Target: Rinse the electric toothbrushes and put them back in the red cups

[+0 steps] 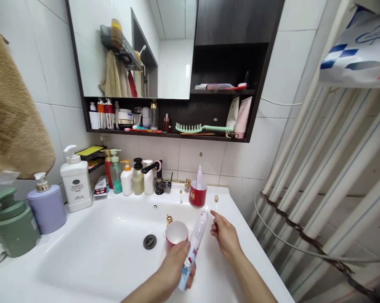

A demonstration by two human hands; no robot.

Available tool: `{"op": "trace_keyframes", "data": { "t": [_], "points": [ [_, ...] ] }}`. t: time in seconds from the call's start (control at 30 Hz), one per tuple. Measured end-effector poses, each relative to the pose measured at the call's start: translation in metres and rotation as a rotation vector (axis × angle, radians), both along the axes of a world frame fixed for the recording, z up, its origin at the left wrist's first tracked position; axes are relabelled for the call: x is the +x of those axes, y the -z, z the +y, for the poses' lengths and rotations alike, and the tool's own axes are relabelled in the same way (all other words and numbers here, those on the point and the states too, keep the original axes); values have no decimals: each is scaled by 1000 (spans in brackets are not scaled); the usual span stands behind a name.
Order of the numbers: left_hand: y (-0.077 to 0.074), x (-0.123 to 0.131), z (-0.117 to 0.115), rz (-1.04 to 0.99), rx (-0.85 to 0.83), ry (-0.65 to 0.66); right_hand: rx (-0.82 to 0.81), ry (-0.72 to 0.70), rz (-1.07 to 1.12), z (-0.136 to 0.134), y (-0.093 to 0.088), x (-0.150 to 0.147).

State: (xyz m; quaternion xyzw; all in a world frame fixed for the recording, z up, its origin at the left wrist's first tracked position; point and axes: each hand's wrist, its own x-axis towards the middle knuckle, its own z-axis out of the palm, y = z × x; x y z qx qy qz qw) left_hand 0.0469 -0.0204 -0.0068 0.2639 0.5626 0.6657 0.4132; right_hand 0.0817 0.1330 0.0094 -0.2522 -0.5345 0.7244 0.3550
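Note:
My left hand (175, 267) is closed around a slim electric toothbrush (197, 235), pale pink and white above, blue below, with a cartoon cat on it. It slants up and to the right over the sink's right side. Just behind my left thumb is a red cup (173, 241), white inside; whether the hand touches it I cannot tell. My right hand (226, 237) is right of the brush's upper end, index finger stretched out, other fingers partly curled, nothing visible in it. On the ledge beyond stands another red cup (197, 195) with a pale pink tapered item (199, 176) upright inside.
The white sink (114, 244) has a dark drain (150, 242) and a black faucet (158, 179). Pump bottles, including a white one (76, 185), line its left and back. Above hangs a mirror cabinet (221, 134) with a green hairbrush (190, 128). A radiator (328, 189) is at right.

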Motion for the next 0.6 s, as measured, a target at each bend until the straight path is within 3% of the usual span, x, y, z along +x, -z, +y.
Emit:
{"op": "trace_keyframes", "data": {
  "t": [0.17, 0.33, 0.43, 0.6],
  "points": [
    [-4, -41, -25, 55, 9, -174, 273, -38, -312, -12, 1, -57],
    [-4, -66, -29, 30, 49, -347, 487, -38, -620, -3, 4, -123],
    [-2, -69, -25, 6, 49, -373, 626, -9, -732, 3, 8, -151],
    [10, -66, -15, 1, 43, -299, 800, 32, -863, 7, 20, -177]
  ]
}}
